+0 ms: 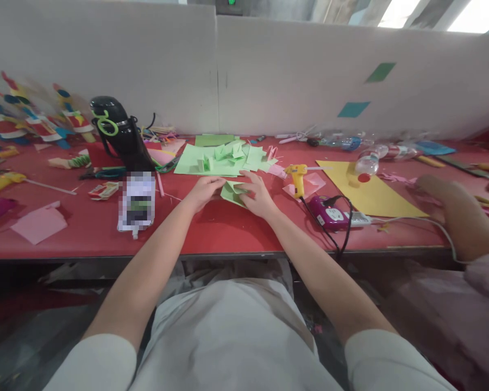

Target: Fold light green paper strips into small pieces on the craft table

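Note:
A small folded piece of light green paper [230,194] is held between my two hands, just above the red table [228,233]. My left hand [206,191] pinches its left edge. On the other side, my right hand [258,194] has its thumb and fingers closed on the right part, hiding some of it. Right behind them lie green paper sheets [187,161] with several small folded green pieces [230,152] on top. A yellow hot glue gun [297,179] stands to the right of my right hand, near pink paper scraps [313,186].
A pixelated phone [137,202] and a black bottle [120,133] are on the left. A purple power strip [329,213] with cables, yellow paper [375,190] and plastic bottles [367,163] are on the right. Another person's arm [464,217] reaches in there. A white partition [146,65] stands behind.

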### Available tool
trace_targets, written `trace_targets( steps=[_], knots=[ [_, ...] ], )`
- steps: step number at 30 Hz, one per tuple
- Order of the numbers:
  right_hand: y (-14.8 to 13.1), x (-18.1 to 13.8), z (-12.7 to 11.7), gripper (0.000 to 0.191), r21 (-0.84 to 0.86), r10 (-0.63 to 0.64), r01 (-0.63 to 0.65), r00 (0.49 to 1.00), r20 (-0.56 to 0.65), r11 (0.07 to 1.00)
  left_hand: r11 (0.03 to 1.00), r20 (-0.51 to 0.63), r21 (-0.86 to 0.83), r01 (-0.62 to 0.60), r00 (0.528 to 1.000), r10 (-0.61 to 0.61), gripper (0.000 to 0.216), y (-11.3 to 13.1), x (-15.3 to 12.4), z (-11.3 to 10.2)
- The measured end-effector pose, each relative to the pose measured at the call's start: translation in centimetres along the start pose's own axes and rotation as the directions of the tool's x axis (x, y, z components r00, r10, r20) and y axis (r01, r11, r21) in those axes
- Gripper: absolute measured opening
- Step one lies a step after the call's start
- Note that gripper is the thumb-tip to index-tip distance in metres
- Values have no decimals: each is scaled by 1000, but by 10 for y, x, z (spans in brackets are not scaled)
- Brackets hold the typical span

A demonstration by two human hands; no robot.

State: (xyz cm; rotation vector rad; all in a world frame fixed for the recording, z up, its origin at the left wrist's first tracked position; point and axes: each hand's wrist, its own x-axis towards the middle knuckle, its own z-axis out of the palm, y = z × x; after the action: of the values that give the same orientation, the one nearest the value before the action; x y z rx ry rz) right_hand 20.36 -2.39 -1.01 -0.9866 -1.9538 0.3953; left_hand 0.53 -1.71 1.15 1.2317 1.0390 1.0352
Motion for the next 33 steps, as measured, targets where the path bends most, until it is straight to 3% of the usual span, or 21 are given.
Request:
trace_targets(
  steps=[4, 11, 16, 19, 24, 28, 33],
  knots=[
    [-2, -1, -1, 34, -10, -15, 16, 999, 48, 1000, 996, 45, -84, -15, 999, 19, 37, -1, 0, 1],
    [-2, -3, 0, 33, 14, -24, 22, 993, 115, 1000, 991, 60, 18, -134, 989, 133, 47, -4, 0, 0],
    [-5, -3, -1, 36, 107, -21, 1, 982, 188, 994, 984, -37, 54, -169, 985, 171, 50, -4, 2, -2],
    [-9, 0, -3, 33, 179, 12, -45, 984, 179, 983, 979, -128, 41, -200, 971, 204, 49, -4, 6, -3],
    [-10, 6, -2, 23, 355, 120, -125, 992, 37, 926, 973, -168, -28, -231, 960, 223, 46, -5, 9, -4],
    [-4, 6, 3, 38, 496, 264, -272, 960, 87, 825, 968, -173, -79, -237, 960, 221, 47, -3, 8, -2],
    [-1, 7, 4, 42, 551, 341, -323, 937, 74, 769, 974, -171, -87, -209, 966, 192, 48, -3, 8, -2]
  ],
)
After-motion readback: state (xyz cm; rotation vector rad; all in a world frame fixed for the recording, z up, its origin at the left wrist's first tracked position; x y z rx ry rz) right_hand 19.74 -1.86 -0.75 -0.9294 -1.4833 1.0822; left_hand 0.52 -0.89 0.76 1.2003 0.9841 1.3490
